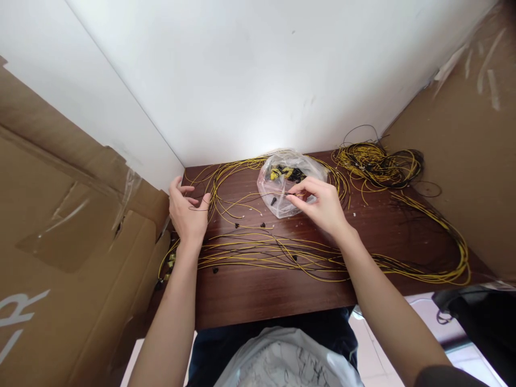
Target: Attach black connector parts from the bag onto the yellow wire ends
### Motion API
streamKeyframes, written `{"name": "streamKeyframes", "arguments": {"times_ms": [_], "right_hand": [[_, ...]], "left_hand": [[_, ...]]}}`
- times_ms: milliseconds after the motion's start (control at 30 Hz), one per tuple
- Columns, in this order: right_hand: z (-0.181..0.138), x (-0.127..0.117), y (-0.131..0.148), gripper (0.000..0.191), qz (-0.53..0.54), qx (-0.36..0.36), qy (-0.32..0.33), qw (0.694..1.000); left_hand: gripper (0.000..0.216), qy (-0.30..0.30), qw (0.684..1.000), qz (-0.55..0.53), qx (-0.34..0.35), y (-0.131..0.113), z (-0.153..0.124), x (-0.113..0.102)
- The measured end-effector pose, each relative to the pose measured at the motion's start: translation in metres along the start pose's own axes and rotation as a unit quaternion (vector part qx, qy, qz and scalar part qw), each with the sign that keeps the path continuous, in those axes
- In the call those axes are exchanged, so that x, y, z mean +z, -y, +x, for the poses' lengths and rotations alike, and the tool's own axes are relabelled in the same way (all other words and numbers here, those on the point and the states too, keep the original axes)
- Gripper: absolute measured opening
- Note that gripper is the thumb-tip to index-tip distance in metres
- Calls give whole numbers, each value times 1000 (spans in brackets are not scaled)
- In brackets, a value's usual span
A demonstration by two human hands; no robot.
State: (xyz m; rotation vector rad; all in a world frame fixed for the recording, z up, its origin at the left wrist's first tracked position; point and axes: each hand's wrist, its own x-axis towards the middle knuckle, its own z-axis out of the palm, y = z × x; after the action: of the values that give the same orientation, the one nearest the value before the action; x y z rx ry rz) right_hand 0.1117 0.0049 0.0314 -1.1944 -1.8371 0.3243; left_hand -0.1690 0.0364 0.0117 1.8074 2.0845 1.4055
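My right hand (320, 207) pinches thin yellow and black wires (258, 194) between thumb and fingertips, just in front of a clear plastic bag (266, 185). Inside the bag lie small yellow and black parts (287, 173). At the left end of the table, my left hand (188, 212) has its thumb and fingers apart. A thin dark wire passes by its thumb; whether the hand touches it I cannot tell. Beside that hand, a loop of yellow and black wires (215, 185) curves toward the bag. Small black pieces (263, 225) lie scattered on the tabletop.
Long yellow and black wires (459, 252) stretch across the front of the brown table (258, 306). A tangled wire coil (363, 161) sits at the back right. Cardboard (80, 226) flanks the left, more cardboard (455, 150) the right. A white plastic bag (286, 360) is at my lap.
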Motion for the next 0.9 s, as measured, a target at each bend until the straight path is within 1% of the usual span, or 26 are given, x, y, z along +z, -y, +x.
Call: {"name": "streamKeyframes", "arguments": {"times_ms": [33,100,133,200,267,300,433,500,600,700,833,900], "right_hand": [[0,2,1,4,4,-1,7,1000],[-1,7,2,4,13,-4,23,1000],[-2,9,3,4,16,-6,31,999],[-3,13,3,4,21,-10,40,999],[-4,17,4,4,24,-14,41,999],[-5,18,4,5,25,-16,40,999],[-6,23,8,8,36,-21,34,999],[-7,26,11,8,47,-19,30,998],[-8,30,14,6,74,2,20,997],[-10,35,15,9,140,53,21,989],[-10,37,13,19,279,121,35,952],[-8,35,13,20,313,142,29,939]], "left_hand": [[75,-5,1000,-16,11,-2,-1,1],[80,-8,998,-39,57,-7,-3,3],[78,-5,995,-45,90,-10,-4,3],[62,13,986,-45,160,-18,-8,4],[40,48,973,-39,223,-26,-14,5],[33,71,966,-35,248,-31,-18,6],[26,162,930,-59,326,-46,-33,13],[22,189,913,-75,353,-49,-39,18],[18,211,903,-91,364,-50,-43,22],[18,220,910,-105,336,-48,-44,23],[19,215,924,-128,289,-46,-43,20],[18,207,928,-133,282,-45,-42,19]]}}
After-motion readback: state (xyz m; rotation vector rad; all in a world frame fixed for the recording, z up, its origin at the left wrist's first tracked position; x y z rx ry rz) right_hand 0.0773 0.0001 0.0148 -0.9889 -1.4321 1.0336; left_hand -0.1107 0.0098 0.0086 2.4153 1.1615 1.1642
